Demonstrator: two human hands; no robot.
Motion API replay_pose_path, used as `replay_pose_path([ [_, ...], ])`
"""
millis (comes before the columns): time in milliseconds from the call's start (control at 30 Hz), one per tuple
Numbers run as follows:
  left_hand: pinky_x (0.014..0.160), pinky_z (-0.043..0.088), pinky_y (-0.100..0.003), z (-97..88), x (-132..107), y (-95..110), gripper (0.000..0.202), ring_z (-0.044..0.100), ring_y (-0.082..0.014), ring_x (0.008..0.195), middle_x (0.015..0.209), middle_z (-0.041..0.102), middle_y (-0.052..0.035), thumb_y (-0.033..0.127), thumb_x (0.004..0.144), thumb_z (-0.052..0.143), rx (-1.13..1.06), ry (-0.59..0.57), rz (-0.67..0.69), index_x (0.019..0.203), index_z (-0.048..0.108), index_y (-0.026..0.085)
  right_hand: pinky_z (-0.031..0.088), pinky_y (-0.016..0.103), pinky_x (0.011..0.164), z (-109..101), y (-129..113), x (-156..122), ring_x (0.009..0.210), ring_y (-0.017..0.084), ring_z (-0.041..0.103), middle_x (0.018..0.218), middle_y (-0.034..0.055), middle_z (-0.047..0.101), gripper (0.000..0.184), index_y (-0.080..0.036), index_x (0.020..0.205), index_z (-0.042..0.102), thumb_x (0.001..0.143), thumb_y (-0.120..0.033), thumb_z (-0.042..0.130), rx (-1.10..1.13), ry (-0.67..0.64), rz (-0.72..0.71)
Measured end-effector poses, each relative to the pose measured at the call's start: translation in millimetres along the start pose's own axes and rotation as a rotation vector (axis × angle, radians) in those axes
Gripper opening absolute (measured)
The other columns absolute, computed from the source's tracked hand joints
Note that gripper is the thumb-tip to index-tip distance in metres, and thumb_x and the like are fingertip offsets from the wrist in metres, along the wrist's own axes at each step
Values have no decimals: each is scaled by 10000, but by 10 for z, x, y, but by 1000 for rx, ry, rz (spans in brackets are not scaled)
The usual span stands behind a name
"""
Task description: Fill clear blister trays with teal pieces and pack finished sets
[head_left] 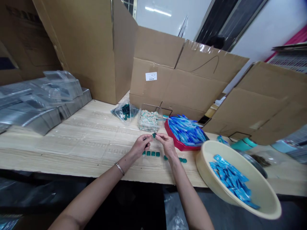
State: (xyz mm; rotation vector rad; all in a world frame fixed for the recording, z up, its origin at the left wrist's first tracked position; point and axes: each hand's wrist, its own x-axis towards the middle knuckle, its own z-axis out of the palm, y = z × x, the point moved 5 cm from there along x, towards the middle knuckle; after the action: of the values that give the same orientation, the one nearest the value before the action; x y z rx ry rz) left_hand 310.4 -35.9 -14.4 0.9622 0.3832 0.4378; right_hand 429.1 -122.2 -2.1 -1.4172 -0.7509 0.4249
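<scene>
A small dark green square piece (154,135) is pinched between the fingertips of my left hand (142,144) and my right hand (167,145), just above the table. Beneath them lies a row of similar green squares (153,154), partly hidden by my right wrist, with more green squares (184,160) to its right. Right behind my hands stands a clear plastic box (148,127) of small white and teal pieces. To its left is a clear bag (126,111) of dark green pieces.
A red tray (178,146) of blue pen-shaped items sits right of my hands. A cream basin (201,159) with blue packets overhangs the front edge at right. Stacked clear plastic cases (43,108) lie at left. Cardboard (155,86) walls the back. A teal cylinder (244,144) lies behind the basin.
</scene>
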Motion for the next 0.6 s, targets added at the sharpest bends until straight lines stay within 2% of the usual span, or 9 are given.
replay_pose_path([
  [67, 367, 222, -151, 32, 42, 18, 377, 343, -26, 398, 539, 441, 73, 350, 668, 684, 96, 44, 76, 947, 546, 138, 461, 313, 770, 35, 16, -59, 741, 156, 615, 831, 29, 705, 233, -207, 828, 715, 631, -328, 741, 77, 14, 38],
  [133, 360, 225, -162, 53, 64, 23, 366, 321, -38, 365, 467, 388, 93, 385, 704, 638, 225, 39, 127, 958, 553, 135, 459, 297, 737, 43, 39, -87, 685, 136, 595, 787, 21, 699, 223, -203, 815, 713, 627, -319, 743, 114, 29, 55],
  [233, 381, 283, -183, 53, 75, 40, 344, 368, -60, 370, 460, 435, 71, 401, 754, 571, 423, 17, 193, 972, 591, 136, 452, 283, 721, 38, 60, -99, 664, 125, 579, 752, 12, 688, 205, -200, 793, 712, 625, -311, 743, 138, 34, 55],
  [300, 432, 347, -199, 33, 73, 84, 290, 444, -80, 421, 512, 517, 36, 364, 769, 554, 554, 47, 269, 945, 622, 144, 449, 280, 715, 36, 73, -108, 657, 124, 574, 731, 9, 680, 209, -196, 795, 709, 625, -313, 741, 150, 28, 66],
  [400, 574, 432, -223, 30, 61, 159, 203, 569, -121, 596, 687, 643, -23, 287, 782, 533, 719, 85, 401, 885, 650, 158, 445, 270, 689, 38, 107, -131, 631, 116, 563, 723, 7, 673, 220, -194, 806, 705, 624, -311, 740, 173, 20, 102],
  [500, 713, 450, -241, 59, 59, 204, 179, 608, -141, 754, 838, 683, -43, 229, 792, 508, 802, 58, 509, 876, 654, 167, 446, 272, 671, 38, 127, -144, 608, 115, 560, 722, 7, 671, 220, -194, 803, 700, 625, -318, 737, 163, 15, 107],
  [600, 747, 448, -246, 23, 84, 203, 173, 612, -144, 780, 845, 689, -47, 219, 779, 526, 804, 73, 514, 886, 651, 166, 456, 295, 690, 5, 92, -114, 655, 146, 589, 743, 22, 681, 215, -194, 815, 699, 654, -337, 710, 21, 22, 32],
])
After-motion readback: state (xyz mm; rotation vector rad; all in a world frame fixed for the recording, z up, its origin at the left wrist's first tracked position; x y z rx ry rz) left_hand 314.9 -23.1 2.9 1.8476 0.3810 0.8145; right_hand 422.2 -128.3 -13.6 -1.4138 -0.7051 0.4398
